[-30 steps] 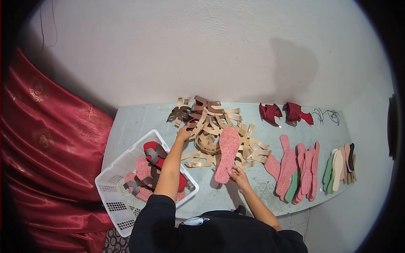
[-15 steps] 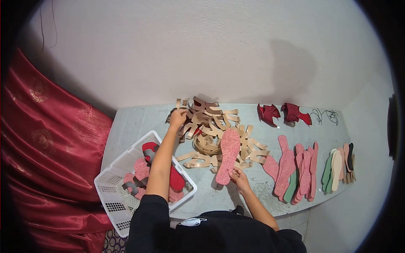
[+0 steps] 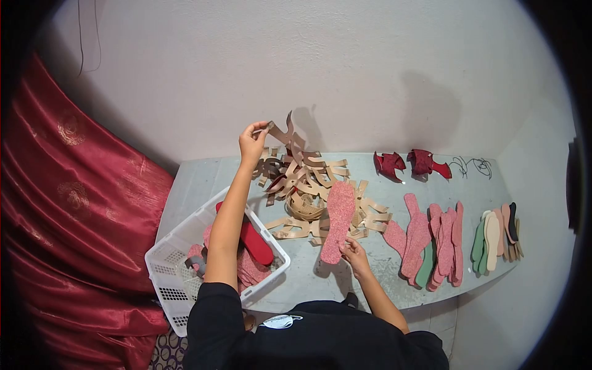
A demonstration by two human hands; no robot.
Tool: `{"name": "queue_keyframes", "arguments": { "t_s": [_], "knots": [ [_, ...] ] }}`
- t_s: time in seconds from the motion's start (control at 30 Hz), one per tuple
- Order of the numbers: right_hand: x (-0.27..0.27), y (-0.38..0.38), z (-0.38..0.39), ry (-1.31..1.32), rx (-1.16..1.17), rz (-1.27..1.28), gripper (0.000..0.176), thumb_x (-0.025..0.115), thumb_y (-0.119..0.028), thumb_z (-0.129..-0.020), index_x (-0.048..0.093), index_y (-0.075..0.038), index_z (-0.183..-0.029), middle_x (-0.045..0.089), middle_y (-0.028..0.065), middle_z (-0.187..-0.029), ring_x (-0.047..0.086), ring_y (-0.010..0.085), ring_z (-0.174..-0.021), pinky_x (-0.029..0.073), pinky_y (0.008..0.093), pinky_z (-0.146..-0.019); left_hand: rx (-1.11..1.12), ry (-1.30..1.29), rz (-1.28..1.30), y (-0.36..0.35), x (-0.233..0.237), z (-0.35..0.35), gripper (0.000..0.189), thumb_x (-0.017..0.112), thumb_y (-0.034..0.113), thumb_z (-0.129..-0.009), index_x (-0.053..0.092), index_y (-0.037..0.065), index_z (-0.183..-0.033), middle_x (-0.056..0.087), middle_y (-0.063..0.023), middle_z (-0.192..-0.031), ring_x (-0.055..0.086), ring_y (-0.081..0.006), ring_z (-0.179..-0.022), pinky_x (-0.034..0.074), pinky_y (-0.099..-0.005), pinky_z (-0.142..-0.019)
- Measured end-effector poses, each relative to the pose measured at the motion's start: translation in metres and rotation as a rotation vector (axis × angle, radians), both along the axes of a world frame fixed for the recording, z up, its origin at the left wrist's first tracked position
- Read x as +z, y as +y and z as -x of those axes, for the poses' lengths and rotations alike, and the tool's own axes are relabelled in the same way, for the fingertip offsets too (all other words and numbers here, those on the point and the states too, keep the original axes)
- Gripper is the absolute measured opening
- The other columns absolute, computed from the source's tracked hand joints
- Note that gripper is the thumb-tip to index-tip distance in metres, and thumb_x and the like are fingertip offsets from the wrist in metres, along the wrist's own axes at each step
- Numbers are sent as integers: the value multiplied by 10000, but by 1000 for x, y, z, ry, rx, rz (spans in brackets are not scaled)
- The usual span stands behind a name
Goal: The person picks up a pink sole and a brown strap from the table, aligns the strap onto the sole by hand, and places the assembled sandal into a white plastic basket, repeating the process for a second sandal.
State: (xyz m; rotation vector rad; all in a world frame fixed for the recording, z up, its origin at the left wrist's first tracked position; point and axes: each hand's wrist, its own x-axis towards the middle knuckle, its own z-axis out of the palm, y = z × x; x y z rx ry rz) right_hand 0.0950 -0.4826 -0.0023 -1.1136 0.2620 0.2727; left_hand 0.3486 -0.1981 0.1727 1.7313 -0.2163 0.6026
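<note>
My left hand (image 3: 253,140) is raised above the back of the table, its fingers pinching the end of a brown strappy shoe upper (image 3: 285,134). The upper's other straps hang down toward a heap of tan and brown strap uppers (image 3: 302,176). Closer to me, my right hand (image 3: 356,256) grips a pink speckled insole (image 3: 339,216) near its narrower lower end. That insole is held upright over the front of the heap and covers part of it. A coiled tan strip (image 3: 302,206) lies within the heap, left of the insole.
A white plastic basket (image 3: 161,271) with pink and red soles stands at the left, partly behind my left arm. Pink insoles (image 3: 416,240) and green and cream insoles (image 3: 491,240) lie at the right. Dark red uppers (image 3: 422,163) and black cords (image 3: 472,166) sit at the back.
My left hand has risen from the heap, lifting a brown strap upper by one end. The right hand still holds the pink insole in nearly the same place.
</note>
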Motion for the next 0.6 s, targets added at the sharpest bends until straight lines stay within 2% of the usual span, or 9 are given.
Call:
{"name": "queue_keyframes", "arguments": {
  "t_s": [0.03, 0.1, 0.2, 0.4, 0.47, 0.6],
  "knots": [
    [3, -1, 2, -13, -5, 1, 397, 607, -132, -799, 472, -53, -1164, 590, -16, -849, 551, 65, -758, 432, 206, -682, -53, -36, 91, -2, 4, 5, 233, 588, 8, -773, 577, -21, -1004, 604, -79, -964, 570, -110, -841, 464, -230, -752],
    [12, -4, 6, -16, 2, -21, 392, 610, -132, -795, 472, -50, -1152, 583, -12, -841, 552, 70, -760, 434, 208, -688, -80, -59, 94, -4, 16, 19, 266, 575, 5, -784, 549, -20, -1047, 580, -80, -986, 555, -116, -894, 453, -228, -779],
    [23, -11, 13, -7, 24, -56, 388, 612, -124, -788, 475, -39, -1141, 580, -2, -839, 553, 74, -760, 437, 210, -690, -143, -84, 101, -9, 32, 39, 243, 579, 24, -794, 555, -23, -1031, 587, -79, -961, 570, -117, -863, 452, -217, -768],
    [47, -23, 29, -26, 39, -95, 379, 601, -101, -786, 484, -21, -1138, 592, 7, -848, 555, 69, -751, 436, 208, -690, -121, -111, 94, -21, 41, 66, 244, 578, 31, -798, 557, -20, -1035, 599, -81, -963, 590, -115, -831, 461, -215, -729],
    [50, -22, 34, -71, 6, -48, 349, 612, -123, -782, 513, -24, -1102, 556, -31, -751, 507, 48, -674, 412, 201, -661, -100, -92, 64, -29, 40, 75, 240, 577, 33, -798, 560, -17, -1032, 605, -77, -946, 595, -114, -808, 463, -213, -710],
    [51, -22, 42, -107, -19, -30, 345, 612, -125, -785, 516, -20, -1100, 553, -33, -748, 497, 44, -667, 407, 199, -653, -82, -59, 3, -45, 42, 91, 231, 575, 33, -795, 566, -13, -1021, 614, -68, -911, 607, -109, -766, 464, -202, -659]
  ]
}}
